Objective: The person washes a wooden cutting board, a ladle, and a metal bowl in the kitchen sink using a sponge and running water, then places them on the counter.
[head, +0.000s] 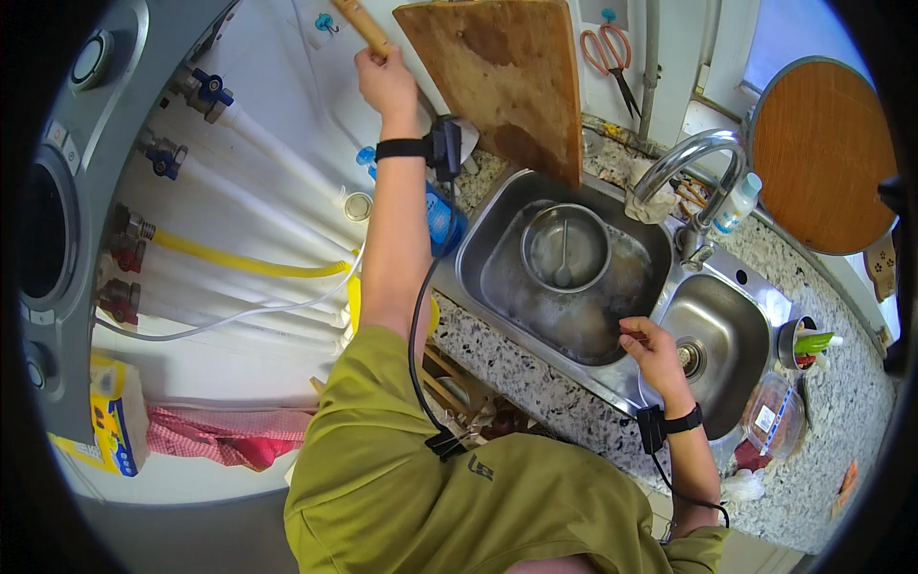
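Observation:
My left hand [388, 82] is raised at the upper left, shut around the wooden handle [364, 27] of a long utensil. A flat metal head [469, 138], apparently a spatula's, shows past my wrist in line with that handle; the wrist hides the part between. Over the divider of the steel double sink [495, 204] hovers my right hand [654, 355], fingers curled, with a pale curved rim beneath it. Whether it grips anything is unclear. In the larger basin's cloudy water sits a round metal bowl [534, 247] with a spoon [564, 262] inside.
A wooden cutting board [502, 79] leans behind the sink, near hanging scissors [617, 68]. The curved faucet [724, 143] rises at the back. A blue bottle [439, 215] stands left; a clear plastic container [774, 416] lies right. Valved pipes [258, 143] line the left.

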Demonstrator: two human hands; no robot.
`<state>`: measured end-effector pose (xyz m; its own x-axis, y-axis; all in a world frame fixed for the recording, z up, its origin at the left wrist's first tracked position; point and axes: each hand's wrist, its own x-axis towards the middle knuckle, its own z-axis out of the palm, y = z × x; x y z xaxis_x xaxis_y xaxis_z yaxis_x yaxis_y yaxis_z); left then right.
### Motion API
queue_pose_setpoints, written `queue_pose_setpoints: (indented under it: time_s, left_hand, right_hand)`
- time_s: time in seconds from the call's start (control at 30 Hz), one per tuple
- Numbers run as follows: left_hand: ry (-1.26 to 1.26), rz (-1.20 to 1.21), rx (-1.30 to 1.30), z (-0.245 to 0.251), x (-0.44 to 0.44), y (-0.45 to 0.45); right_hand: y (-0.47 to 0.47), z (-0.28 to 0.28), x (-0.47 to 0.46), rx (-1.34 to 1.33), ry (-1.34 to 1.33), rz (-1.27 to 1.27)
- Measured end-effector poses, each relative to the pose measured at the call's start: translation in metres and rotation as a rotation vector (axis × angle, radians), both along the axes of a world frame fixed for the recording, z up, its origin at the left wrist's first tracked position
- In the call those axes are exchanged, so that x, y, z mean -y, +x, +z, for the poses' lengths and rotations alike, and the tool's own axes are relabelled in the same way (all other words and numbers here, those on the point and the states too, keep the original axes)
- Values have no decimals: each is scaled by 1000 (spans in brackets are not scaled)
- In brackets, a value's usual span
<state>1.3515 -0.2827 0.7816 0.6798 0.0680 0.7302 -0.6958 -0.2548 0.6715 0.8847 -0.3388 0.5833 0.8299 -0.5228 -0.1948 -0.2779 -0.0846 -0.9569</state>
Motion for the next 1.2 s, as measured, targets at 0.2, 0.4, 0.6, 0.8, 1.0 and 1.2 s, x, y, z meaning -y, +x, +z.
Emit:
queue_pose_setpoints:
  time_s: [0.2,0.4,0.6,0.8,1.0,1.2]
  left_hand:
    - [125,-358,173,-51,-7,-148]
    - [324,-629,61,-130,-34,-270]
    - [509,-595,157,-178,-87,-352]
    - [824,-534,37,-191,-153,-376]
    - [-43,-814,-1179,-193,-159,-407]
    - [-160,-917,-1384,-190,-152,-413]
  right_hand:
    - [-8,5,-5,38,27,-33]
    - [15,11,-16,168,696,-18]
    - [40,-2,-45,363,1503,107]
    - [38,-20,-64,177,1374,-189]
    - [50,-36,-79,237,864,-155]
    - [50,-43,-94,135,287,-22]
